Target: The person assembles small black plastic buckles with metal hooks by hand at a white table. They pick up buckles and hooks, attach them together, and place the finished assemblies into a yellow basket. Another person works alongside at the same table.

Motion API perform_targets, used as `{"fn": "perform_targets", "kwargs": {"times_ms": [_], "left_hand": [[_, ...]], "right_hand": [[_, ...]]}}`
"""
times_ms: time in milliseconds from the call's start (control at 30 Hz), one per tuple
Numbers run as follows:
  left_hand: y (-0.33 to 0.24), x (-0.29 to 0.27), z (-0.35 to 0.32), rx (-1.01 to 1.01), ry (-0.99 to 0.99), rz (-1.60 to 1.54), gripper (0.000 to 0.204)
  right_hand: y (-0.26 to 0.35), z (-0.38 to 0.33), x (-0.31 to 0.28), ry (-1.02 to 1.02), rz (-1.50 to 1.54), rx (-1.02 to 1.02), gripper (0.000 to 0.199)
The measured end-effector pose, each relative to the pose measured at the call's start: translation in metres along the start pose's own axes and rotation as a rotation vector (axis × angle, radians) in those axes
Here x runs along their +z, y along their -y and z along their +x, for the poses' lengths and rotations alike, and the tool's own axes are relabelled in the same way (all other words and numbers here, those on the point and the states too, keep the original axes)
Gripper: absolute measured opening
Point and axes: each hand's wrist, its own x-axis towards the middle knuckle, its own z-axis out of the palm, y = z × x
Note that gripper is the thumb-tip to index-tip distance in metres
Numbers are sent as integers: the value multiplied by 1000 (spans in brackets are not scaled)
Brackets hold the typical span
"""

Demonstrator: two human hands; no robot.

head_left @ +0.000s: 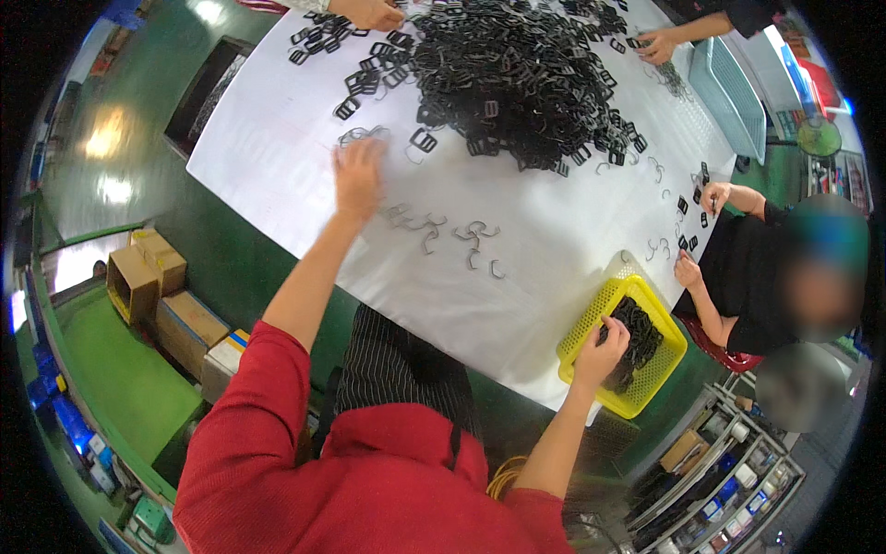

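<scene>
My left hand [358, 175] reaches over the white table, smeared by motion, beside some thin curved metal hooks [363, 136]. Whether its fingers hold anything does not show. Over the yellow basket [565, 362], at the table's near right edge, my right hand [602, 353] has its fingers apart, with nothing visible in them. Small black pieces [641, 334] fill part of that basket. More loose hooks [475, 231] lie on the white cloth between my hands. A large heap of black slotted buckles [508, 83] covers the far middle of the table.
Across the table, another person's hand [369, 13] touches buckles. At the far right a hand [659, 46] works near a pale blue basket [724, 92]. A person in black [738, 249] sits at the right edge. Cardboard boxes [189, 328] stand at left.
</scene>
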Motion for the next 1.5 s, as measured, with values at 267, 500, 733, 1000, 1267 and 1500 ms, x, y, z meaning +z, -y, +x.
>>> {"fn": "perform_targets", "kwargs": {"times_ms": [267,500,733,1000,1267,1500], "left_hand": [[-156,72,-106,900,393,-326,48],[-57,30,1,524,232,35,40],[-24,8,16,585,374,148,45],[78,-6,27,464,261,-75,46],[111,-39,-3,516,475,-228,47],[67,11,-14,801,352,-145,53]], "right_hand": [[135,38,75,182,237,-368,21],[239,71,180,448,298,-333,18],[326,81,246,300,-135,-88,40],[360,93,255,530,391,-50,38],[451,86,287,553,98,-104,33],[429,113,290,644,486,-50,41]]}}
